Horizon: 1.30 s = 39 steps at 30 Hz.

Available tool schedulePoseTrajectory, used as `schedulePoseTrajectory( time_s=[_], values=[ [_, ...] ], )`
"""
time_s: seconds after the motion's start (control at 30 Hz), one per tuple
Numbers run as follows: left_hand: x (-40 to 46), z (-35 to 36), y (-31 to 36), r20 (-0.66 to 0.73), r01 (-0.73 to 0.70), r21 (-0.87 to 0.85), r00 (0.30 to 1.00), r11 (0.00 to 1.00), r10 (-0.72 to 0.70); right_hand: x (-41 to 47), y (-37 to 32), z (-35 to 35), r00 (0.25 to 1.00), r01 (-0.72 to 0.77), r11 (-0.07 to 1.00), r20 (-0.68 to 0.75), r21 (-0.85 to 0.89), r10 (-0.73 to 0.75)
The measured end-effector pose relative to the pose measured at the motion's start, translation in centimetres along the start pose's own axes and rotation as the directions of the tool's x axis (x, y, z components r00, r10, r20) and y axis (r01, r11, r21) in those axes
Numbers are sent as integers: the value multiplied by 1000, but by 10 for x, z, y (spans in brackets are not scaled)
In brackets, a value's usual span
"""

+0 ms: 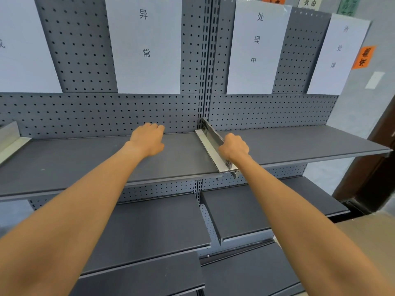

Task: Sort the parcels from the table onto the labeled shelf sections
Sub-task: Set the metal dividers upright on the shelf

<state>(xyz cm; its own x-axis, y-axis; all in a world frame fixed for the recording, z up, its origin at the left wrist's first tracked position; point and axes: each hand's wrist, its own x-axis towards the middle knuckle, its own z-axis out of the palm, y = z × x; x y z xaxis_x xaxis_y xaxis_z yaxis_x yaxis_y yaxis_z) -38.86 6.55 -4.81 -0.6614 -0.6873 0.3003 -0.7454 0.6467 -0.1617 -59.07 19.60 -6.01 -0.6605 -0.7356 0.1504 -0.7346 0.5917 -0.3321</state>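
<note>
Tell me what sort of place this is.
Probably a parcel sorting or storage room: grey metal shelves on a pegboard back panel, split by a metal divider, with paper section labels above.

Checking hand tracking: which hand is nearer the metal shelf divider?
Right. The right hand is against the metal divider, on its right side. The left hand is over the shelf, well left of it.

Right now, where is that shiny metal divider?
The metal divider stands on the top shelf, right of centre, between the two shelf sections; the right hand rests against it.
</note>
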Motion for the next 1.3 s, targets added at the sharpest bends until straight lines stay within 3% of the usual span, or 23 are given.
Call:
schedulePoseTrajectory(
  time_s=[0.23,0.5,0.73,1.03,1.3],
  values=[
    [0,-5,-4,6,17,-57,1000,998,-16,6,-1,-9,999,22,1000,38,21,-23],
    [-8,-39,-31,-31,36,-80,999,996,-39,12,-42,-34,942,334,942,-25,-42,-335],
    [-44,-71,-89,-11,154,5,988,988,-154,5,-113,-43,817,563,809,-37,-171,-576],
    [-117,-90,-191,-26,307,29,952,951,-306,-40,-227,-29,682,708,674,-45,-209,-730],
    [-181,-90,-283,-15,347,53,938,937,-346,-95,-324,10,676,726,666,-4,-170,-737]
  ],
)
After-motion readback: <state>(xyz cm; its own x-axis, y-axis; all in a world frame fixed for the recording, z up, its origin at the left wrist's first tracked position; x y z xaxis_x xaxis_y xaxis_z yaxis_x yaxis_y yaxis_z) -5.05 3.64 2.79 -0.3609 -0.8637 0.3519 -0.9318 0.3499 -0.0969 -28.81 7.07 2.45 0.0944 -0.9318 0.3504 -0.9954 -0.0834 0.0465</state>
